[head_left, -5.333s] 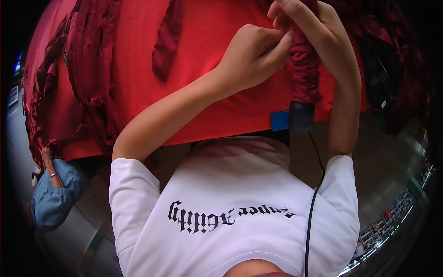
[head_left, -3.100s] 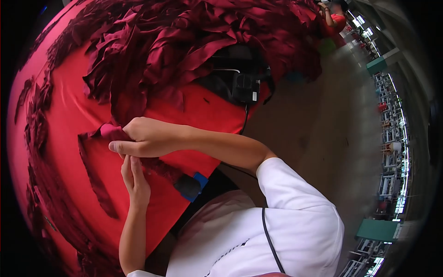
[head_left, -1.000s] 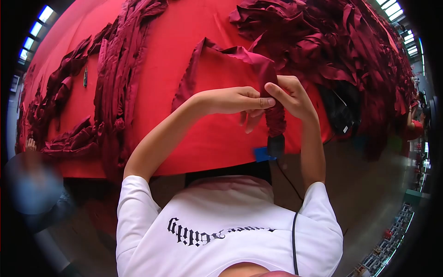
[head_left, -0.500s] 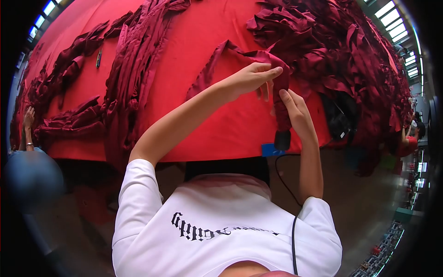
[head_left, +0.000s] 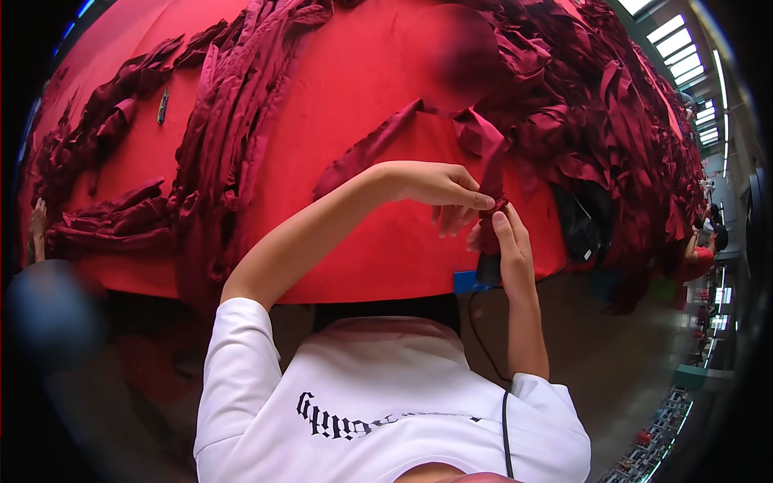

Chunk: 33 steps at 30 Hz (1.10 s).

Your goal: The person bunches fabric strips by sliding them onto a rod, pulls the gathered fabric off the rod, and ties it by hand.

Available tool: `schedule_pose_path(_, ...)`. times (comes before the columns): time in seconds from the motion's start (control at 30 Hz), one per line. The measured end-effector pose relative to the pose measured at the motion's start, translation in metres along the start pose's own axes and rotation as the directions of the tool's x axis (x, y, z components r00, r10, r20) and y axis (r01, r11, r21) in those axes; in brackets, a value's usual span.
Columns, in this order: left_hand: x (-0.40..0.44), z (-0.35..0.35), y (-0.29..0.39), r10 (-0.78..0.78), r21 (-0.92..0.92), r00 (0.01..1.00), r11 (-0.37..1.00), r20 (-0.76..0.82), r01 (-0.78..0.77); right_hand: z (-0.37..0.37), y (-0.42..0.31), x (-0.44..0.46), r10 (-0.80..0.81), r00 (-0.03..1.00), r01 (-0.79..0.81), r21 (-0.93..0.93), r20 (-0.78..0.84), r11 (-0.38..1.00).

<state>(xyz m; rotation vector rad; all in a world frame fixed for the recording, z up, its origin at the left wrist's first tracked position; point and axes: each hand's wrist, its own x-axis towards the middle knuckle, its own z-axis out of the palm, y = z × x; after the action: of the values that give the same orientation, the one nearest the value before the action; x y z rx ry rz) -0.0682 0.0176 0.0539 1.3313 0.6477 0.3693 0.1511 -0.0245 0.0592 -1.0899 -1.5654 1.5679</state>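
A strip of burgundy satin fabric runs down to a short dark post at the table's near edge and is bunched up around its top. My left hand pinches the strip between thumb and fingers just above the bunch. My right hand is closed around the bunched fabric from the right, thumb on top. The strip's other end trails left over the red tabletop. Beside the post's foot sits a blue piece.
Burgundy strips form a big heap at right and a long pile at left. A small cutter lies on the red table cover. A black bag lies to the right. Another person's hand shows far left.
Both hands have come lower, toward the table's near edge. My left hand has moved down along the strip, and the fabric around the post is now bunched shorter.
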Motion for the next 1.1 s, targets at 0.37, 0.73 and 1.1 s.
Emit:
schedule_pose_path(0.37, 0.010, 0.008, 0.009, 0.178, 0.040, 0.886, 0.983, -0.428, -0.178, -0.002, 0.014, 0.000, -0.064, 0.997, 0.070, 0.149, -0.048, 0.986)
schedule_pose_path(0.73, 0.026, 0.025, 0.025, 0.181, -0.334, 0.773, 0.825, -0.609, -0.457, 0.002, 0.022, 0.000, -0.099, 0.988, 0.120, 0.188, -0.117, 0.975)
schedule_pose_path(1.1, 0.041, -0.007, 0.062, 0.181, -0.377, 0.753, 0.777, -0.633, -0.504, -0.001, 0.019, -0.001, -0.130, 0.990, 0.138, 0.265, -0.050, 0.954)
